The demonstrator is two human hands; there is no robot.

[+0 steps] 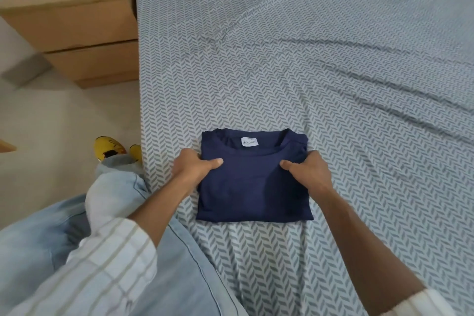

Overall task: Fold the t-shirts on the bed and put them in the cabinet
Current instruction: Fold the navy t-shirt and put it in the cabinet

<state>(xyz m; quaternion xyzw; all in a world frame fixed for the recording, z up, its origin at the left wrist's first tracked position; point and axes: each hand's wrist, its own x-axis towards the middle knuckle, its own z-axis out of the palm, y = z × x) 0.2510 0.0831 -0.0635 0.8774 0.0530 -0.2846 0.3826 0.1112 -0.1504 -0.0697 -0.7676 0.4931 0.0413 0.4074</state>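
The folded navy-blue cotton t-shirt (254,182) lies near the front edge of the bed with the grey herringbone sheet (333,59). The left hand (191,168) and right hand (307,174) each pinch a side edge, thumbs on top. Lifted unevenly, the layers could likely slide apart and sag, undoing the fold before the cabinet.

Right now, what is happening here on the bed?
A person is folding clothes. A navy t-shirt lies on the bed, already folded into a neat rectangle with the collar label facing up. The left hand grips its left edge and the right hand grips its right edge, thumbs on top. It has not yet gone to a cabinet; none is visible.
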